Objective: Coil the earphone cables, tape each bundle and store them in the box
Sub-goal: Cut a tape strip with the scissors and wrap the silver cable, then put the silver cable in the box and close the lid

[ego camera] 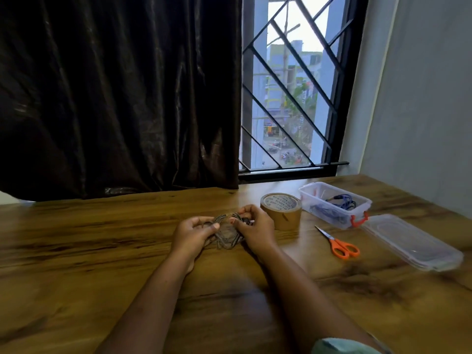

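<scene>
L hand (195, 232), R hand (255, 229) grip cable (225, 236), mid-table (102, 238)

On the wooden bench (102, 251) I see a brown tape roll (281, 212), an open clear box (307, 198) just beside it, orange-handled scissors (339, 245), and the box's lid (413, 242) lying flat to the right.

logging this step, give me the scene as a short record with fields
left hand: grips the left side of the earphone cable coil
right hand: pinches its right side
tape roll: brown, lying flat right of the hands
box: open, blue cable inside
lid: off, on table right of box
scissors: orange handles, between box and person
</scene>
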The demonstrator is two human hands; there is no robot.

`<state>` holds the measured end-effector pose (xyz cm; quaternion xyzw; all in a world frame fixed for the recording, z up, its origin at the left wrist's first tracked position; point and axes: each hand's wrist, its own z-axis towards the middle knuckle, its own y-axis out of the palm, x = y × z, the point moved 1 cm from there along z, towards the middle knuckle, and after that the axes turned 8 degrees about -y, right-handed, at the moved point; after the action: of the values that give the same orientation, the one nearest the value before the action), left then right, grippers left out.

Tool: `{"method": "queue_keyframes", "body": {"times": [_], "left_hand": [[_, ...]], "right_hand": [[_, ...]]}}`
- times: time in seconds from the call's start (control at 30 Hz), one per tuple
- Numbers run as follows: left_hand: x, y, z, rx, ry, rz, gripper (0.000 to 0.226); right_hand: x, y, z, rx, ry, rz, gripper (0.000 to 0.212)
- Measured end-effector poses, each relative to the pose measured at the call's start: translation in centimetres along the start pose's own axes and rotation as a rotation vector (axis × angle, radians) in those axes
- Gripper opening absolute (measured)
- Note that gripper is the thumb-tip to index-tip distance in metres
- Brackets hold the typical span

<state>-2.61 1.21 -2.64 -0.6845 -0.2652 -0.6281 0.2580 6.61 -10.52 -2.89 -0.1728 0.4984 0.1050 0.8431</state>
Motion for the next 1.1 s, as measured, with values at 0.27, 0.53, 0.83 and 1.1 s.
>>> {"method": "queue_keyframes", "body": {"times": [0.27,0.53,0.83,1.1], "left_hand": [[-0.9,1.0,-5.4,0.191,0.146,0.098,0.012],[-1.0,2.1,-9.6,0.273,0.084,0.013,0.011],[7.0,13.8,-1.1,-0.011,0.264,0.104,0.01],[10.6,24.2,4.2,-0.039,0.404,0.77,0.016]], "right_hand": [[-2.2,-2.3,-6.1,0.058,0.051,0.129,0.009],[-4.6,-4.2,-10.4,0.05,0.172,0.202,0.017],[-5.0,-15.0,1.9,0.215,-0.01,-0.037,0.016],[-1.7,-22.1,9.8,0.264,0.164,-0.393,0.023]]}}
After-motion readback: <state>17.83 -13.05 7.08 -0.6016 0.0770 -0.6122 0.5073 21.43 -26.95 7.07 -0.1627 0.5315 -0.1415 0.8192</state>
